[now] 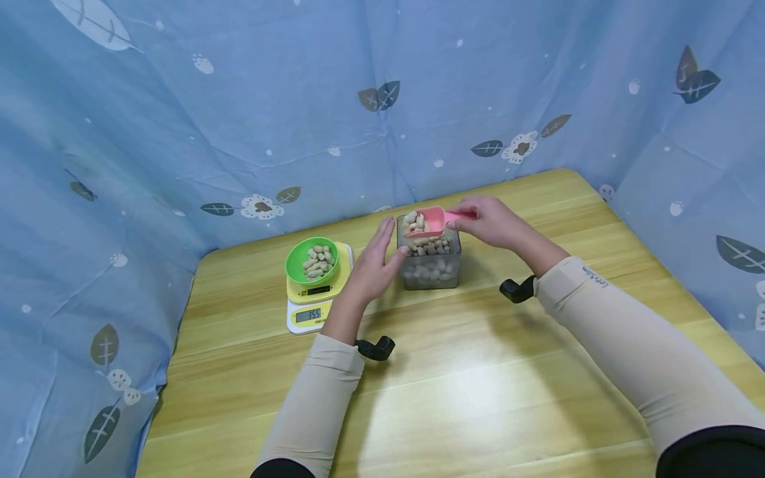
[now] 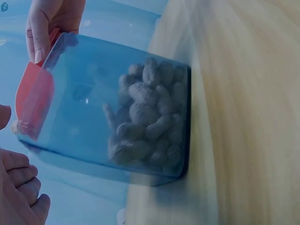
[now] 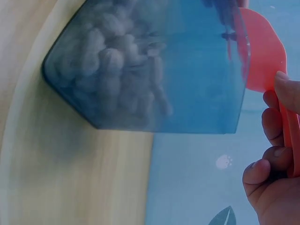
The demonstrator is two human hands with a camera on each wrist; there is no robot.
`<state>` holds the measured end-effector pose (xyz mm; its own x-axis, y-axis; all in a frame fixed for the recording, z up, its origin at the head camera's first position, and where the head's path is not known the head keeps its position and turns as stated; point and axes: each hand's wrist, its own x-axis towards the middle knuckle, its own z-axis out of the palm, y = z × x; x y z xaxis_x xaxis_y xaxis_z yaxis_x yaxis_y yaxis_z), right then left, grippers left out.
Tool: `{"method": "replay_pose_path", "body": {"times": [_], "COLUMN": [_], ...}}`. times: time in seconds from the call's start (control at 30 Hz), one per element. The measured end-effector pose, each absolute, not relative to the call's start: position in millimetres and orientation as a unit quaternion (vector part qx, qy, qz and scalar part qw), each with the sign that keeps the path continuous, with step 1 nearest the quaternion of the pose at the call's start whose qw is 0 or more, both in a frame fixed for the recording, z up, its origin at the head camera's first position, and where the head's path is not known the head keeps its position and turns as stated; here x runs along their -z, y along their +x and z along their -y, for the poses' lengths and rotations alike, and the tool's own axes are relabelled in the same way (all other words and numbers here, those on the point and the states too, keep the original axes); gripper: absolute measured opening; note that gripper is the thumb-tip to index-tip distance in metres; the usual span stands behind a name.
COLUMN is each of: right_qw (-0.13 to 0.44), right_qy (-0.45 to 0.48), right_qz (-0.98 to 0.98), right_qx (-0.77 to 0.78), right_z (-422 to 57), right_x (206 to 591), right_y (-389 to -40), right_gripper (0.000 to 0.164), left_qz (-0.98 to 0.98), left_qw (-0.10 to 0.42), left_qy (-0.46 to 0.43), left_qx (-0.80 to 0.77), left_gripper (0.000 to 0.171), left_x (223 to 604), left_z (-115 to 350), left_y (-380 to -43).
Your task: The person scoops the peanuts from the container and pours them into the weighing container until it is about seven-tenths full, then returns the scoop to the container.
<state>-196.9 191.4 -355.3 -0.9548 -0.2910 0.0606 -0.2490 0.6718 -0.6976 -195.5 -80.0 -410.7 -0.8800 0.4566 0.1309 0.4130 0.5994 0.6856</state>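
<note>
My right hand (image 1: 489, 222) grips the handle of a pink scoop (image 1: 436, 222) at the top of a clear grey square container (image 1: 411, 280). Shelled-looking pieces do not appear; whole peanuts (image 1: 416, 222) lie in the scoop's bowl. More peanuts (image 2: 147, 112) fill the lower part of the container, seen through its wall. Beside the container's left rim, my left hand (image 1: 373, 262) has its fingers extended and thumb apart, holding nothing. In the right wrist view, fingers curl round the scoop handle (image 3: 289, 136).
Left of the container, a green bowl (image 1: 291, 264) with peanuts sits on a yellow and white kitchen scale (image 1: 293, 325) with a lit display. The wooden table (image 1: 454, 385) meets a blue patterned curtain (image 1: 287, 99) at the back and sides.
</note>
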Motion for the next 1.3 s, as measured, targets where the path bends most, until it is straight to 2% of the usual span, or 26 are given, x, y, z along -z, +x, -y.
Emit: {"method": "replay_pose_path", "body": {"times": [0.17, 0.5, 0.8, 1.13, 1.3], "right_qw": [0.028, 0.033, 0.053, 0.042, 0.055], "right_qy": [-0.155, -0.194, -0.214, -0.241, -0.231], "right_qz": [-0.911, -0.902, -0.89, -0.891, -0.897], "right_qx": [0.381, 0.384, 0.399, 0.382, 0.374], "right_z": [-179, -128, -71, -20, -3], "right_x": [348, 335, 340, 351, 361], "right_y": [-204, -217, -228, -228, -229], "right_gripper": [0.037, 0.038, 0.037, 0.034, 0.036], "left_qz": [-0.895, -0.908, -0.924, -0.942, -0.947], "left_qw": [0.018, -0.038, -0.05, -0.034, -0.017], "left_qy": [0.228, 0.191, 0.123, 0.075, 0.067], "left_qx": [-0.383, -0.372, -0.358, -0.325, -0.313], "left_gripper": [0.067, 0.071, 0.072, 0.075, 0.076], "left_x": [402, 387, 389, 407, 419], "left_z": [97, 157, 214, 249, 256], "left_y": [-194, -188, -180, -176, -177]}}
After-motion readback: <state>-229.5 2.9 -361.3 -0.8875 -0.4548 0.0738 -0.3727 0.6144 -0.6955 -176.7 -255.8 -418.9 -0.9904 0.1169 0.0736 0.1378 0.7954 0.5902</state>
